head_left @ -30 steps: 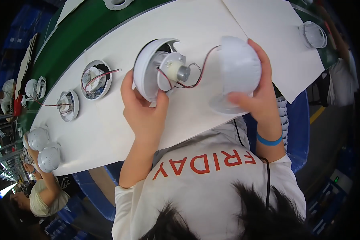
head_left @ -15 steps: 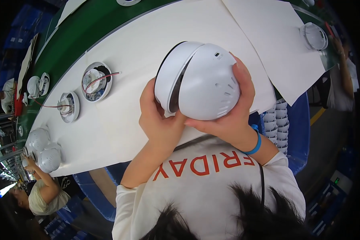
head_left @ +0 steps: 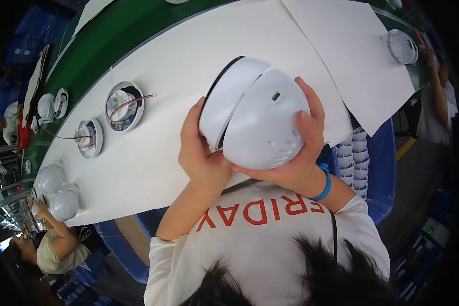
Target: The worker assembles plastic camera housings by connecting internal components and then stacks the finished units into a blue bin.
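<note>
Between my hands is a white rounded plastic housing [head_left: 262, 122] in two shell halves, held above the white-covered table. A dark gap runs along the seam, wider toward the lower end. My left hand [head_left: 204, 158] is wrapped round the left half, which has a black rim. My right hand [head_left: 303, 140] grips the larger domed half, its fingers over the right side; this half carries a small port and several vent slots. Nearest to the left on the table are two open shells with circuit parts and wires, one shell [head_left: 125, 107] farther off and another shell [head_left: 89, 137] closer.
White sheets cover the table [head_left: 178, 66], with a green belt [head_left: 112, 38] curving behind it. White domes [head_left: 64, 204] stand at the left beside a co-worker [head_left: 61, 245]. Blue bins [head_left: 380, 168] stand at the near edge, one beside stacked white shells [head_left: 359, 158]. A clear-white ring-like part [head_left: 400, 46] lies far right.
The housing has turned in my hands, its port now lower and facing me more. The gap at the seam looks narrower. My right fingers have shifted on the domed half.
</note>
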Demonstrator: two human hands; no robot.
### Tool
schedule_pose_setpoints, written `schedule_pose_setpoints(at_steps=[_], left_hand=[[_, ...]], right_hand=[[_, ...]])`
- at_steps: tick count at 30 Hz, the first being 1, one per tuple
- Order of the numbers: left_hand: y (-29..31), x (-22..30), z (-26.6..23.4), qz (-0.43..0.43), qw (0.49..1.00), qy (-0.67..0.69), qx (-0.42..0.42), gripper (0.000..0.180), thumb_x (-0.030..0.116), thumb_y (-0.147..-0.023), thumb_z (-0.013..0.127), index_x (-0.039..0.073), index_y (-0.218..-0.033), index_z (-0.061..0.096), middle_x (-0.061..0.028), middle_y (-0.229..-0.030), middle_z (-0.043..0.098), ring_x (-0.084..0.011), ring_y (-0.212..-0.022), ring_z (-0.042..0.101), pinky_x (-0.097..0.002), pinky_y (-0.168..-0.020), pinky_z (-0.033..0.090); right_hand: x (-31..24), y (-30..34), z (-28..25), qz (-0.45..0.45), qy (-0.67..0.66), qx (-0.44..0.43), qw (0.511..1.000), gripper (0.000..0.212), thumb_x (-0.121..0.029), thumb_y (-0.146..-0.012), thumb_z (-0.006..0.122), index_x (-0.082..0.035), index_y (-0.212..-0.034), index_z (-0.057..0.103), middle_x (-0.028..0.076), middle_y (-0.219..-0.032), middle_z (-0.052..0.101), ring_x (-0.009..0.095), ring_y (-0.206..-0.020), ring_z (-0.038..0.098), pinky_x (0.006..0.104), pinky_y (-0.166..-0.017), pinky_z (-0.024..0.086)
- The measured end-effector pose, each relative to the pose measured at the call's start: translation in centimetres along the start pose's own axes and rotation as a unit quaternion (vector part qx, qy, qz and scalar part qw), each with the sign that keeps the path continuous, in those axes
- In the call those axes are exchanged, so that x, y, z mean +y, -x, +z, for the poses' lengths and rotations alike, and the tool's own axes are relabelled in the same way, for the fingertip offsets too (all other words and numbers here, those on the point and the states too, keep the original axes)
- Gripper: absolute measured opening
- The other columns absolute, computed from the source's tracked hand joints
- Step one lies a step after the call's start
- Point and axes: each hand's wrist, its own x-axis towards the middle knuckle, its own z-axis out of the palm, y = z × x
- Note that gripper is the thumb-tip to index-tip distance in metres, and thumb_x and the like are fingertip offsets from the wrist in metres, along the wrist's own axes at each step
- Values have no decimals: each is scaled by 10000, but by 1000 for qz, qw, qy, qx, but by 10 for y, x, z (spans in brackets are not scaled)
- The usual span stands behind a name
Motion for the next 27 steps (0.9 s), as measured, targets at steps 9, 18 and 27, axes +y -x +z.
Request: schedule_pose_setpoints(at_steps=[9,18,27], left_hand=[[2,-1,3,29,999,28,8,652,74,-698,724,-46,-1234,373,-173,-1186,491,-230,-1032,552,-308,-839,476],[-1,-2,2,70,997,-11,11,652,53,-694,715,-48,-1244,380,-175,-1216,491,-223,-985,581,-274,-762,494],[1,-1,-5,49,998,-40,-28,625,62,-675,724,-40,-1213,423,-162,-1128,554,-198,-931,603,-243,-716,486]], right_hand=[[1,-1,6,-7,-60,64,996,905,-328,-509,857,-167,-1241,349,248,-1300,248,379,-1149,397,406,-840,483],[-8,-6,-12,24,60,-92,994,1072,-332,-541,840,-226,-1316,106,260,-1329,148,410,-1185,360,431,-824,515],[-2,-5,-12,8,75,-92,993,1044,-299,-534,847,-225,-1295,136,261,-1322,155,412,-1168,382,419,-808,528]])
